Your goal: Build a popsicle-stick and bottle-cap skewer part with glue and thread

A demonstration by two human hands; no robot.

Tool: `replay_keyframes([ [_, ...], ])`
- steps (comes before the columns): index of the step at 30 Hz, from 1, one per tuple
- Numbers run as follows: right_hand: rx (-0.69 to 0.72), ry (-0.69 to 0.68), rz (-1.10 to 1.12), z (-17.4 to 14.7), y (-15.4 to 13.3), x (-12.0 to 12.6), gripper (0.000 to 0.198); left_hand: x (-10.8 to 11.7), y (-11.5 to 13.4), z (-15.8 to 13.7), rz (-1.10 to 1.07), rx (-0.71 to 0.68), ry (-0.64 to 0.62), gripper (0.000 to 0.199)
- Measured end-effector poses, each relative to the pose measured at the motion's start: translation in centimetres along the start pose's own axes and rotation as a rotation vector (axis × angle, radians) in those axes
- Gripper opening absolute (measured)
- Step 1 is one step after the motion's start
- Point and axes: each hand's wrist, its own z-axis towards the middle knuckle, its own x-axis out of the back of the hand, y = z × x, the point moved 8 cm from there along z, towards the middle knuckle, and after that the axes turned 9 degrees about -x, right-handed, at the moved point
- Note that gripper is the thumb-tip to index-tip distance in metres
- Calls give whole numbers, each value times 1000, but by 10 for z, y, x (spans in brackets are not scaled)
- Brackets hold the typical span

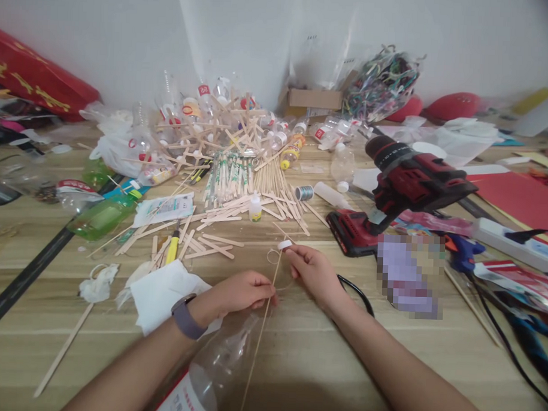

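Left hand (pixel 244 293) pinching one thin skewer (pixel 263 331), right hand (pixel 314 270) gripping one white cap (pixel 284 245); one clear bottle (pixel 214 371)

The thin wooden skewer (pixel 263 325) runs off the near edge of the picture, so its lower end cannot be seen. The left hand (pixel 244 291) closes round it and hides that stretch. The clear plastic bottle (pixel 214 371) lies partly under the left forearm, and its base is cut by the near edge. The right hand (pixel 314 270) covers most of the white bottle cap (pixel 284 245); whether the skewer passes through it cannot be told. A pixelated patch (pixel 409 276) hides whatever lies right of the red cordless drill (pixel 400 192). Labels on the far bottle pile (pixel 214 125) are too small to read.
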Motion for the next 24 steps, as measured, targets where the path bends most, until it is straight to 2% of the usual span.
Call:
replay_keyframes([
  [7,-177,-70,235,4,16,-6,26,-5,2,3,64,-18,-118,40],
  [14,-198,-65,422,1,13,-9,40,-12,4,0,88,-20,-195,37],
  [24,-308,-208,709,-4,10,-22,25,-11,5,1,75,-27,-204,38],
])
